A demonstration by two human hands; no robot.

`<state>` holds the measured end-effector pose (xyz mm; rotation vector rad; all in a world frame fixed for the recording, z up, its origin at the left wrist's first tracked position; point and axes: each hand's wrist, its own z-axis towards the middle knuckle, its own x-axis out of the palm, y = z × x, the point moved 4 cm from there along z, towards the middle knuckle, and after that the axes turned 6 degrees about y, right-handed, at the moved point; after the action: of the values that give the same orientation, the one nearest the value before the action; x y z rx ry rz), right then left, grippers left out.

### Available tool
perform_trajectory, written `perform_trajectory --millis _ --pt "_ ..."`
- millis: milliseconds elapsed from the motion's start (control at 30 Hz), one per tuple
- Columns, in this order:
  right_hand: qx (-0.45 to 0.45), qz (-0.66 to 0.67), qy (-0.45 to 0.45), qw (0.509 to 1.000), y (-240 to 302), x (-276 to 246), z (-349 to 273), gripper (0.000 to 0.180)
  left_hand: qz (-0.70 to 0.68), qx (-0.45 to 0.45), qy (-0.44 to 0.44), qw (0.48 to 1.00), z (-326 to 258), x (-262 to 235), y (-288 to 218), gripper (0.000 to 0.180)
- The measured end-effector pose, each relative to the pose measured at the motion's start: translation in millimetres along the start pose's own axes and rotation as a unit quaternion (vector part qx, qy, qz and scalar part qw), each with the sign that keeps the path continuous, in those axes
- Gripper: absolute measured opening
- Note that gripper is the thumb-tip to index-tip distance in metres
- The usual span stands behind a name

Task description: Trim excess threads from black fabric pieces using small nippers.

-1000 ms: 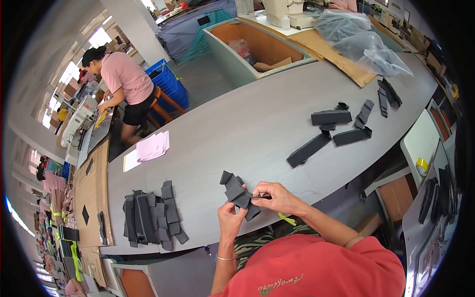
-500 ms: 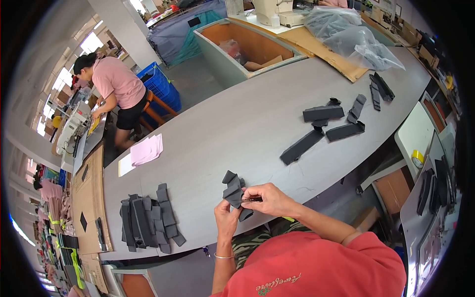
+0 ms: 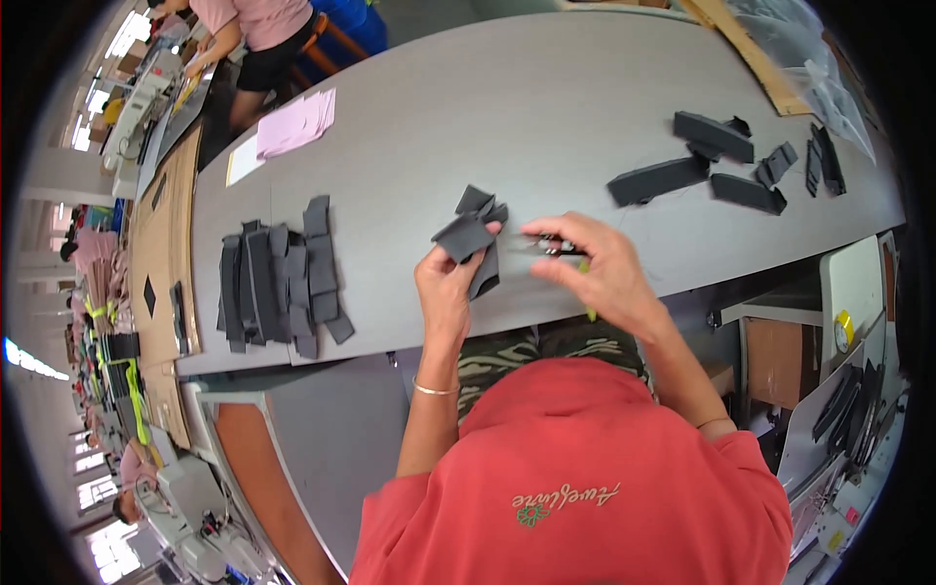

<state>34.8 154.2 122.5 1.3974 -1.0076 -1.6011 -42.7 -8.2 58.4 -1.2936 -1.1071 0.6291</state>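
Over the front half of the grey table, my left hand [image 3: 447, 297] pinches a folded dark grey fabric strip [image 3: 464, 237], whose loose segments stick up and hang below the fingers. My right hand [image 3: 614, 273] is a short way right of it, not touching the fabric. Small thread snips [image 3: 558, 247] with dark handles lie in its curled fingers, their tips toward the strip. To the left sits a neat pile of similar dark grey strips [image 3: 261, 288]. More dark pieces [image 3: 658, 180] are scattered at the right of the table.
Pink sheets [image 3: 297, 124] lie at the table's far left. Cardboard [image 3: 168, 263] covers a surface beyond the left edge. A clear plastic bag [image 3: 799, 58] rests at the far right. A co-worker in a pink shirt [image 3: 268, 24] works at a sewing machine; yellow tape [image 3: 843, 331] is at right.
My right hand has drawn away from the fabric to the right, with the snips in it. The left hand still holds the strip. The head view has tilted down toward my body.
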Motion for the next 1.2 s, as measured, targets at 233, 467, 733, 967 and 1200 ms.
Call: perform_trajectory --millis 233,467,733,967,1200 --pt "-0.013 -0.088 -0.044 0.995 -19.2 7.6 2.8 0.014 -0.027 0.035 0.017 0.999 -1.7 -3.7 7.8 0.015" --pt "-0.049 -0.169 -0.042 0.984 -18.6 12.8 7.2 0.012 -0.019 0.033 0.039 0.999 -5.3 -3.0 9.9 0.018" --pt "-0.12 -0.228 -0.061 0.964 -18.9 13.6 12.1 0.009 0.004 0.013 0.039 0.999 -5.8 0.8 7.6 0.02" --pt "-0.113 -0.253 -0.034 0.96 -21.4 12.3 9.6 0.007 0.026 -0.021 0.038 0.999 -6.8 -0.2 13.7 0.022" --pt "-0.035 -0.189 0.015 0.981 -28.1 3.2 4.1 0.011 0.004 -0.005 0.061 0.998 -8.1 1.3 10.2 0.022"
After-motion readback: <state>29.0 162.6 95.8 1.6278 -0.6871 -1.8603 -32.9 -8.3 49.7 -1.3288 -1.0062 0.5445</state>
